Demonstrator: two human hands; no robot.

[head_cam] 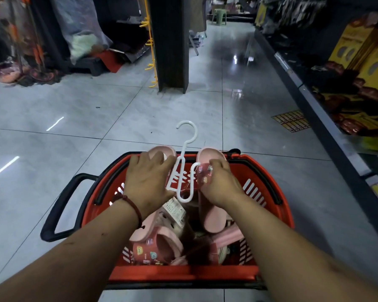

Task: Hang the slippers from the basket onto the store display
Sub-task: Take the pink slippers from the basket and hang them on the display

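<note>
A red plastic basket (pixel 277 192) with black handles stands on the floor in front of me. I hold a pair of pink slippers above it, joined by a white plastic hanger (pixel 183 164) whose hook points away from me. My left hand (pixel 148 182) grips the left slipper (pixel 162 151). My right hand (pixel 220 182) grips the right slipper (pixel 212 214) at its strap with small charms. A paper tag (pixel 175 211) dangles under the hanger. More pink slippers (pixel 157 247) lie in the basket.
A dark pillar (pixel 172 44) with a strip of yellow hooks (pixel 151 51) stands ahead on the glossy tiled floor. Shelves of packaged goods (pixel 362 83) run along the right. Bagged goods (pixel 81 29) crowd the far left. A green stool (pixel 219 16) sits far down the aisle.
</note>
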